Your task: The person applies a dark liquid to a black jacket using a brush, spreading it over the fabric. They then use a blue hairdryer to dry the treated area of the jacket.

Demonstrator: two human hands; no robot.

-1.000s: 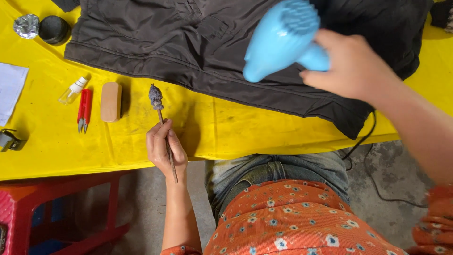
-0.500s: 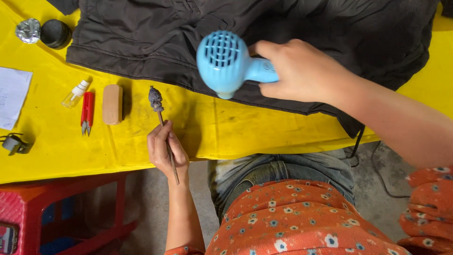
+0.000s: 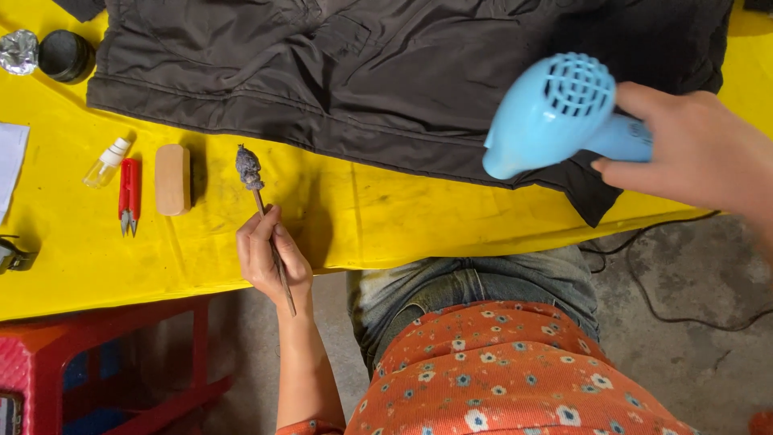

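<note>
Overhead, right hand [image 3: 700,149] grips the blue hair dryer [image 3: 555,113]; left hand [image 3: 270,254] fingers pinch a swab stick [image 3: 270,234].

The garment [image 3: 386,72] lies across the far side of the desk [image 3: 451,217]. Left of the garment's near edge lie the block [image 3: 172,179], then the clippers [image 3: 128,194] and the small bottle [image 3: 106,162]. Beside the garment's far left corner sits a round tin [image 3: 66,55]. The hair dryer [image 3: 555,113] hangs over the garment's right part.
</note>
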